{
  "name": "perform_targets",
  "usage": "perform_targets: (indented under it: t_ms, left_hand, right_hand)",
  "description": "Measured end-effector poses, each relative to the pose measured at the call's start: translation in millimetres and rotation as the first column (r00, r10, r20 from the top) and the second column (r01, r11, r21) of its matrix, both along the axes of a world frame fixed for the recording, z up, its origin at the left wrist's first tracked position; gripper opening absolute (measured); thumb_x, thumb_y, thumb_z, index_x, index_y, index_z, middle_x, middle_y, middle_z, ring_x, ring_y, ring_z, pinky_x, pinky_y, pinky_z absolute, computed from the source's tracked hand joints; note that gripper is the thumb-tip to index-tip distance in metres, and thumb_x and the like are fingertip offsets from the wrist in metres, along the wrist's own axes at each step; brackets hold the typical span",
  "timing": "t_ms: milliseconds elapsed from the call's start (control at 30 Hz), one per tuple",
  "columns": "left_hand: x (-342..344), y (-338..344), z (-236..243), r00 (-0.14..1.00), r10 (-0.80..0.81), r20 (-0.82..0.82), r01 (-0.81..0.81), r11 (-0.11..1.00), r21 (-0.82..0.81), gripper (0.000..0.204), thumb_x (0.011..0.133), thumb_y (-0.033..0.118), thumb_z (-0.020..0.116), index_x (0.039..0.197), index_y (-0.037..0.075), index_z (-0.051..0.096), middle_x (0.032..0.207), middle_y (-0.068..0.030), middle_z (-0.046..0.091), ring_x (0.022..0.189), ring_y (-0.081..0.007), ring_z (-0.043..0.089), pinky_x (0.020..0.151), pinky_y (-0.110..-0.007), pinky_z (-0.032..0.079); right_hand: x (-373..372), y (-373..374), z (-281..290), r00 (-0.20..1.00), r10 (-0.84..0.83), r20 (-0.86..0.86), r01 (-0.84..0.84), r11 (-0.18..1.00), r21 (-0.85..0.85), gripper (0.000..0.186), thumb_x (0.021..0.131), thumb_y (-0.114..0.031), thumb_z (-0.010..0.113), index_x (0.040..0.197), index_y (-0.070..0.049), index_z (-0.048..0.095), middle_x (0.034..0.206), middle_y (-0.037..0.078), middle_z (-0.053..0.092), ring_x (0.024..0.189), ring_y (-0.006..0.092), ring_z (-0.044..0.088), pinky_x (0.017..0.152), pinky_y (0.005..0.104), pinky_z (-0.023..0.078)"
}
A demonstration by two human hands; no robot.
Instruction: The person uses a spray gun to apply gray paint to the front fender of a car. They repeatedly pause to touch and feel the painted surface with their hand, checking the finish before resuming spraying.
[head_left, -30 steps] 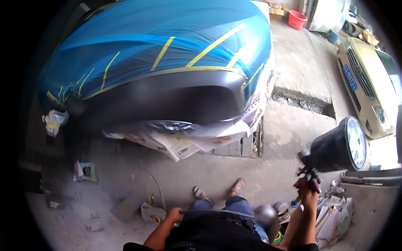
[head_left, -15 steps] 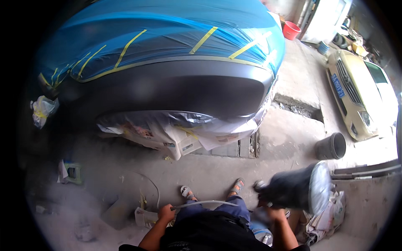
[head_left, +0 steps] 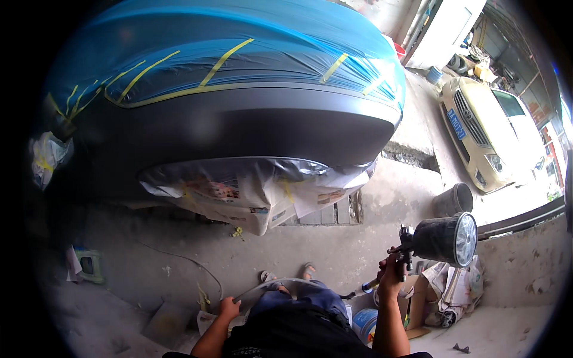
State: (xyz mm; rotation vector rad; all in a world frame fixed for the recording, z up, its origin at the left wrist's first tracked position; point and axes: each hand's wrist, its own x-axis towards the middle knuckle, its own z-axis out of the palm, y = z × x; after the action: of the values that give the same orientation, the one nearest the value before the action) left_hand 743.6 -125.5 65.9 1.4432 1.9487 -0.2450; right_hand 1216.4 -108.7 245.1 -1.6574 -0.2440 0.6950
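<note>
My right hand (head_left: 391, 275) is wrapped round the handle of a spray gun (head_left: 434, 240), whose large black cup points out to the right, its pale round end showing. A grey air hose (head_left: 270, 283) arcs across in front of my body toward the gun's lower end. My left hand (head_left: 228, 307) is closed on that hose at the left. Ahead stands a car with a dark grey bumper (head_left: 250, 125), apart from both hands. Blue plastic sheeting (head_left: 286, 30) fixed with yellow tape covers it above, and masking paper (head_left: 227, 194) hangs below.
A dark bucket (head_left: 453, 200) stands at the right, with a cream car (head_left: 486, 128) beyond it. By my right arm are a cardboard box (head_left: 416, 304), crumpled paper (head_left: 459, 289) and a paint can (head_left: 365, 322). A pale green stool (head_left: 91, 265) is at the left.
The spray gun, blurred before, has moved forward and upright in my right hand and is now sharp. My left hand keeps the hose. The whole view has shifted slightly.
</note>
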Motion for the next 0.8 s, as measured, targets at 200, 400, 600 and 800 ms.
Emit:
perform_targets:
  t_ms: [200,400,600,800]
  left_hand:
    - [-35.0,-18.4,-6.9,0.990,-0.055,-0.132,0.035,0.989,-0.146,0.044,0.078,0.041,0.068,0.104,0.006,0.065,0.104,-0.0170,0.065,0.100,-0.0345,0.061,0.086,-0.044,0.048]
    - [-16.4,-21.7,13.2,0.984,-0.065,-0.163,0.030,0.978,-0.204,0.049,0.079,0.044,0.066,0.110,0.007,0.063,0.112,-0.0161,0.063,0.108,-0.0330,0.058,0.090,-0.044,0.046]
    - [6.9,-23.2,14.9,0.987,-0.079,-0.138,0.056,0.985,-0.163,0.047,0.078,0.041,0.067,0.109,0.006,0.063,0.111,-0.0173,0.063,0.105,-0.0355,0.059,0.089,-0.043,0.047]
    - [18.3,-31.9,33.0,0.995,-0.013,-0.097,0.000,0.992,-0.128,0.041,0.078,0.039,0.067,0.101,0.005,0.065,0.102,-0.0185,0.065,0.099,-0.0370,0.060,0.085,-0.044,0.049]
  right_hand:
    - [-21.4,-34.2,-72.3,0.496,0.735,0.463,-0.724,0.644,-0.248,0.019,0.089,-0.016,0.056,0.106,-0.006,0.057,0.093,0.005,0.059,0.085,0.0158,0.055,0.070,0.0323,0.044]
    - [-5.6,-58.9,-190.7,0.011,0.727,0.687,-0.614,0.547,-0.569,0.018,0.086,-0.015,0.054,0.099,-0.007,0.062,0.111,0.013,0.059,0.109,0.0242,0.053,0.083,0.0459,0.045]
    - [51.0,-23.6,-86.4,0.988,0.111,-0.109,-0.120,0.990,-0.074,0.021,0.090,-0.033,0.061,0.095,-0.013,0.056,0.066,-0.002,0.054,0.051,0.0059,0.050,0.041,0.0202,0.035]
    - [86.5,-42.8,-91.5,0.994,-0.052,-0.095,0.055,0.998,0.032,0.030,0.093,-0.039,0.054,0.111,-0.015,0.054,0.064,-0.002,0.051,0.050,0.0055,0.045,0.040,0.0208,0.033]
